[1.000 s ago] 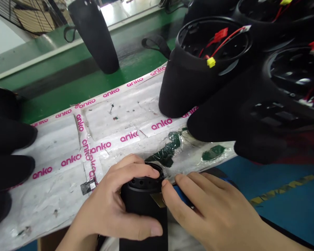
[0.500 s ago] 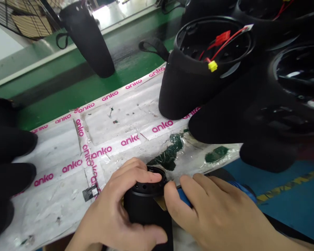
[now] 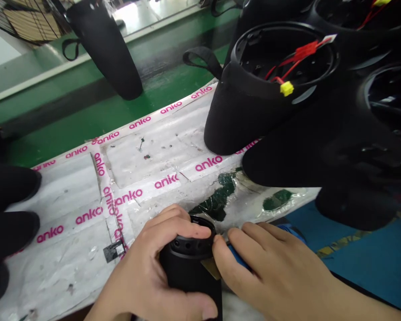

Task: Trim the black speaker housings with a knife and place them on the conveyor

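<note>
left hand (image 3: 160, 267): curled round a black cylinder (image 3: 190, 278), gripping it. forefinger laid over the top rim, thumb bent along the near side; other fingers mostly hidden behind the forefinger.

cylinder: under the left palm and just left of the right fingertips, open end up, lower end cut off by the frame. a ringed collar (image 3: 195, 248) with small round holes sits at its top, right below the left forefinger.

right hand (image 3: 270, 263): closed on a blue object (image 3: 237, 256), most of it covered by the fingers. thumb and forefinger close in at the cylinder's right side. a flat dull-gold strip (image 3: 211, 269) lies against the cylinder, beside the right fingertips; cannot tell if it joins the blue object.

beyond both hands: white sheeting (image 3: 143, 158) with pink-lettered "anko" tape (image 3: 167, 180), torn to green in front of the right hand. small black label (image 3: 113, 252) just left of the left hand.

farther out from the right hand: a black case (image 3: 234, 107), mouth up, red wires and a yellow connector (image 3: 286, 88) at its opening. well left of the left hand: dark rounded ends (image 3: 11, 229) of more cases.
</note>
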A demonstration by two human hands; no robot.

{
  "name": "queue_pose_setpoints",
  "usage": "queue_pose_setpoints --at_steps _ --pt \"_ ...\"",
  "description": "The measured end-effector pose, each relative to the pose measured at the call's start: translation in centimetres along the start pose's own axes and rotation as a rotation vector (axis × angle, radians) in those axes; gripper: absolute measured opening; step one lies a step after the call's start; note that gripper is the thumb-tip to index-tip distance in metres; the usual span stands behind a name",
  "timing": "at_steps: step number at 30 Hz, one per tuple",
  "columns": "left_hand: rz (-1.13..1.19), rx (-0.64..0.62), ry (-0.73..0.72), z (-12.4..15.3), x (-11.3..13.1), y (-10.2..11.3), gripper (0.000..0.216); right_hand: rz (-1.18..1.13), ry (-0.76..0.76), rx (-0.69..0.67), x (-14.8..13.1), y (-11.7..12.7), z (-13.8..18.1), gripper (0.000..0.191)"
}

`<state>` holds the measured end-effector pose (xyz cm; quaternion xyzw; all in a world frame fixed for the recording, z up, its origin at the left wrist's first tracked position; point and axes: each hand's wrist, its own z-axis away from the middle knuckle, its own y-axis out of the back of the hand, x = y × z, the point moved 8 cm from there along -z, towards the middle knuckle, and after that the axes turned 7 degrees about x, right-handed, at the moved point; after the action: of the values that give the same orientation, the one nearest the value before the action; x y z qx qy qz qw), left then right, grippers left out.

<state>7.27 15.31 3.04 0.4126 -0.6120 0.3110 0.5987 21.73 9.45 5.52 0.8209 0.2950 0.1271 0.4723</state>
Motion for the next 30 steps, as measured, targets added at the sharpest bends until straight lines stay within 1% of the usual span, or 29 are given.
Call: queue_pose_setpoints --at_steps 4,6,8,12,16,19,22,26,28,30 --pt "-0.025 -0.001 -0.018 0.1 0.2 -0.1 0.064 0.03 0.011 -0.046 0.0 0.7 -0.8 0.023" --pt "-0.045 -0.005 -0.029 0.1 0.3 -0.3 0.066 0.055 0.0 -0.068 -0.2 0.9 -0.9 0.027" --pt "-0.056 -0.003 -0.031 0.1 0.4 -0.4 0.069 0.057 -0.022 -0.13 -0.2 0.7 -0.6 0.03" --pt "-0.091 -0.019 -0.029 0.2 0.4 -0.4 0.073 -0.021 -0.1 -0.23 0.3 0.3 -0.4 0.045" --pt "-0.124 -0.012 -0.015 0.3 0.2 0.1 0.079 -0.057 -0.107 -0.234 0.9 0.6 -1.1 0.057" --pt "-0.15 -0.008 -0.018 0.4 0.2 0.2 0.079 -0.129 -0.112 -0.243 1.1 0.2 -1.2 0.058" --pt "-0.139 0.016 -0.016 0.2 0.3 0.1 0.073 -0.153 -0.108 -0.231 1.2 -0.4 -0.7 0.058" --pt "-0.048 0.024 -0.003 -0.3 0.2 -0.1 0.065 -0.171 -0.083 -0.213 1.0 -1.1 0.5 0.065" --pt "-0.034 0.019 -0.018 -0.5 0.2 -0.2 0.067 -0.182 -0.08 -0.214 0.8 -1.2 0.8 0.064" --pt "-0.024 0.02 -0.022 -0.6 0.2 -0.2 0.068 -0.157 -0.091 -0.184 0.7 -0.8 0.8 0.056"
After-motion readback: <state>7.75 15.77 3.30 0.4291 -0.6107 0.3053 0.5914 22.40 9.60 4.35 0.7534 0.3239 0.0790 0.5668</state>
